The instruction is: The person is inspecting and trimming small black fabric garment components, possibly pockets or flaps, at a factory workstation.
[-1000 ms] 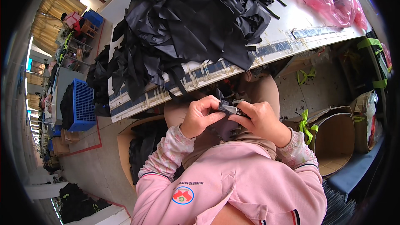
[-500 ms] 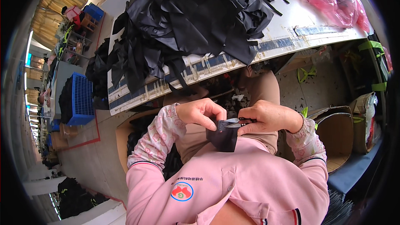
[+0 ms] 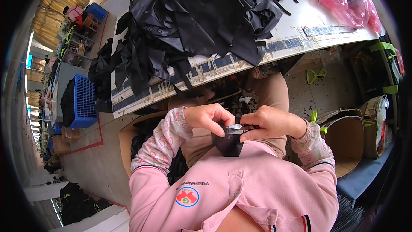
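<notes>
We wore a pink jacket with a round red and green badge on the chest, a line of small lettering above it; its cuffs carried dark and white stripes; patterned pale pink oversleeves covered both forearms; tan trousers covered our legs.

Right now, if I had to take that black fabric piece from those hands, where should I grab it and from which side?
Probably the loose lower edge of the black fabric piece, coming from below, near the lap. Its top is pinched between the left hand and the right hand, which also holds small metal snips there, so only the hanging lower part looks free.
</notes>
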### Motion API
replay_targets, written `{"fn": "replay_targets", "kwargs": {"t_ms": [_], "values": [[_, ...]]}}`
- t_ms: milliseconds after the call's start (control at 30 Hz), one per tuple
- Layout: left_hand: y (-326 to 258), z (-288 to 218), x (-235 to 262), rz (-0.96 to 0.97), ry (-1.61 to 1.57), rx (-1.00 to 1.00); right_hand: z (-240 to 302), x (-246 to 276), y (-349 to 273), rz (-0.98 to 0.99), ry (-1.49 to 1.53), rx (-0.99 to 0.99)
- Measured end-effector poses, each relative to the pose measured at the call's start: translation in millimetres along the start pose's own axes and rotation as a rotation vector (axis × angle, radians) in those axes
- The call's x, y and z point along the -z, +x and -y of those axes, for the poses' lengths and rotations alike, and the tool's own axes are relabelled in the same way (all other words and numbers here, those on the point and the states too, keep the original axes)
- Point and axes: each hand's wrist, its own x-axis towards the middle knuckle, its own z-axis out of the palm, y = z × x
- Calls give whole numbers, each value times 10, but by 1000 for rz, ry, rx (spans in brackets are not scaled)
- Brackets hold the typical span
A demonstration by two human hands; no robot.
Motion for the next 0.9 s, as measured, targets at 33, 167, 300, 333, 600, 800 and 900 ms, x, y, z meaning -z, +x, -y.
{"fn": "replay_targets", "kwargs": {"t_ms": [33,167,300,333,600,800,900], "values": [[-1,-8,-4,-1,0,0,2,-4,11,1,0,1],[1,-10,-16,9,-13,-12,15,-14,43,-9,11,33],[13,18,-16,19,-13,-13,0,-33,42,-16,27,48],[19,21,-20,19,-14,-13,-15,-40,38,-16,27,47],[5,-2,-33,21,-9,5,-90,-64,21,-14,21,61],[-45,94,-5,-11,-5,-52,-142,-47,-25,-16,75,-28],[-81,112,-22,-102,-35,-49,-231,-123,-58,-183,153,12]]}}
